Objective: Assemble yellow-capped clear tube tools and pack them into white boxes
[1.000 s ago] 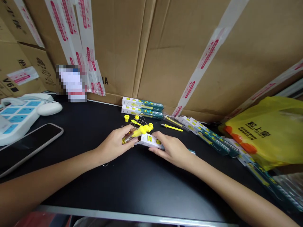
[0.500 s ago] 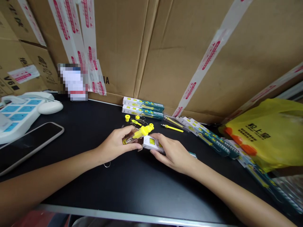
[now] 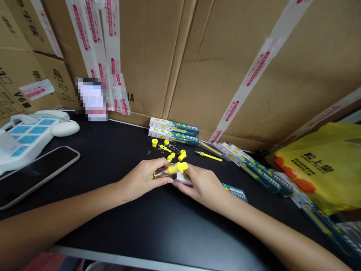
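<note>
From where I watch, both hands are in the middle of the table [image 3: 141, 226], and each one has something in it. The left hand [image 3: 142, 177] holds the clear tube [image 3: 168, 170], its thumb and fingers closed around it, with the yellow end pointing to the right. The right hand [image 3: 207, 184] has its fingers wrapped over the box [image 3: 184, 178]; the white end shows beside the thumb and the green end comes out behind the hand. The tube crosses in front of the white end, but I cannot tell if they touch, nor if this end is open. As I judge it, the work is about midway: the tube looks assembled, yet it is outside the box. What is left loose lies just beyond the hands: yellow caps [image 3: 182, 154], a hook piece [image 3: 165, 148] with its thin wire, and a yellow rod [image 3: 208, 156]. Two similar cartons [image 3: 173, 131] lie neatly at the back and more packages [image 3: 251, 169] at the right; whether they are filled, I cannot see.
</note>
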`<move>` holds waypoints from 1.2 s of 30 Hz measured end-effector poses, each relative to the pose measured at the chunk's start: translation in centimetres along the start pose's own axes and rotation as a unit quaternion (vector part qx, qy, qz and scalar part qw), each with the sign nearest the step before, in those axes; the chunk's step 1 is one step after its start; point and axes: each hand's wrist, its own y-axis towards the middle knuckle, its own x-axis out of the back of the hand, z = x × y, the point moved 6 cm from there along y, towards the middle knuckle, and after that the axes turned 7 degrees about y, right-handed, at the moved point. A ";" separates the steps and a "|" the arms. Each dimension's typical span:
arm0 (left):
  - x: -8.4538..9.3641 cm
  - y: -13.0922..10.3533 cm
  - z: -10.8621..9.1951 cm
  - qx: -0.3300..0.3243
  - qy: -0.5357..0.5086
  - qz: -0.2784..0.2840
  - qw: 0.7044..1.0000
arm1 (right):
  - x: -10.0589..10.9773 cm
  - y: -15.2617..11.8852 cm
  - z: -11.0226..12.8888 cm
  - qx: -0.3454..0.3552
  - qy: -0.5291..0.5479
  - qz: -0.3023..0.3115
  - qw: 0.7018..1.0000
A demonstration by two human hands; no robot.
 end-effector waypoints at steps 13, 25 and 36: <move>-1.2 -0.6 -0.7 -0.123 0.307 0.017 0.944 | 1.0 -0.4 -0.1 0.043 -0.003 0.040 0.998; -2.2 -1.3 -2.8 -0.151 0.452 -0.001 0.879 | -0.8 -0.8 1.7 0.041 0.001 0.085 0.996; -0.8 -2.0 -4.4 -0.223 0.403 -0.069 0.885 | -0.5 -0.5 0.9 0.026 0.036 0.081 0.996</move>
